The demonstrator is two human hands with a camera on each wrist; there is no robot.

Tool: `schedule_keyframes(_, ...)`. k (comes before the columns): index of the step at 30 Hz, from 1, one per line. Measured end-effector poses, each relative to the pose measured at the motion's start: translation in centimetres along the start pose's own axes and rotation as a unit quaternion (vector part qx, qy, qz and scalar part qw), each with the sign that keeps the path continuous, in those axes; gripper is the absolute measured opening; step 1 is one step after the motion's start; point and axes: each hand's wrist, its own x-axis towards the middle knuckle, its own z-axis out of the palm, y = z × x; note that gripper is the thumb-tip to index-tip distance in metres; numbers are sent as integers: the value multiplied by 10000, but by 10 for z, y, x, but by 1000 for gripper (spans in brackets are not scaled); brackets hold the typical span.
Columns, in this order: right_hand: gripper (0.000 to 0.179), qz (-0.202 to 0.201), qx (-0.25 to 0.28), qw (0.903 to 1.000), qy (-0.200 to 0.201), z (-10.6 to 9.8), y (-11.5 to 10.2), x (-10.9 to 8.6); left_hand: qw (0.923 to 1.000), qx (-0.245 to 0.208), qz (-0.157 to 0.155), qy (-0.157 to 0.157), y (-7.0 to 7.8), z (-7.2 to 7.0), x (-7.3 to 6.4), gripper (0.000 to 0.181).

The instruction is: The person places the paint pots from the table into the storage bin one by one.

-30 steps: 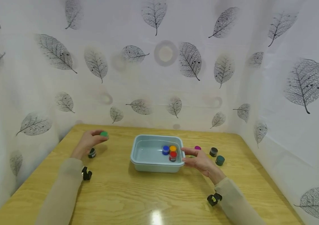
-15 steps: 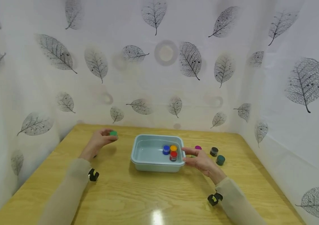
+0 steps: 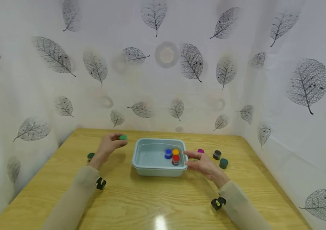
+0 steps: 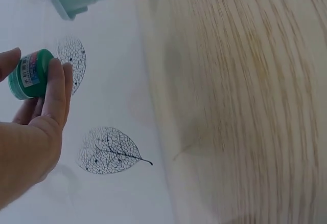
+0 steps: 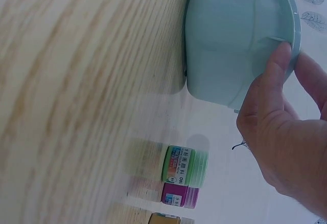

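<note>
My left hand pinches a small green paint jar between thumb and fingers, held above the table to the left of a pale blue plastic basin. My right hand grips the basin's right rim, with thumb and fingers on either side of the wall in the right wrist view. Inside the basin, toward its right end, stand a blue jar, an orange jar and a red jar, close together.
A dark green jar stands behind my left wrist. Right of the basin are a purple jar, a black jar, a teal jar, and a light green jar. A leaf-patterned curtain surrounds the wooden table.
My left hand has carried the green jar rightward, closer to the basin. The right hand stays on the basin's rim, and the basin has not moved on the table.
</note>
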Motion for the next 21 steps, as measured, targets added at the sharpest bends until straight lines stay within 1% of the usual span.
schedule_keyframes(7,59,6,-5,10000,46,1,0,0,9991,417,26,89,5,10,0,56)
schedule_keyframes(12,60,-13,-9,10000,19,1,0,-1,9986,499,178,-26,6,16,1,54)
schedule_keyframes(16,60,-31,-18,10000,-12,1,1,0,9984,453,298,-156,6,20,3,52)
schedule_keyframes(19,60,-29,0,10000,-18,1,1,0,9981,424,350,-261,8,26,2,48)
schedule_keyframes(21,60,-15,20,10000,-5,1,1,1,9975,499,395,-296,11,29,2,46)
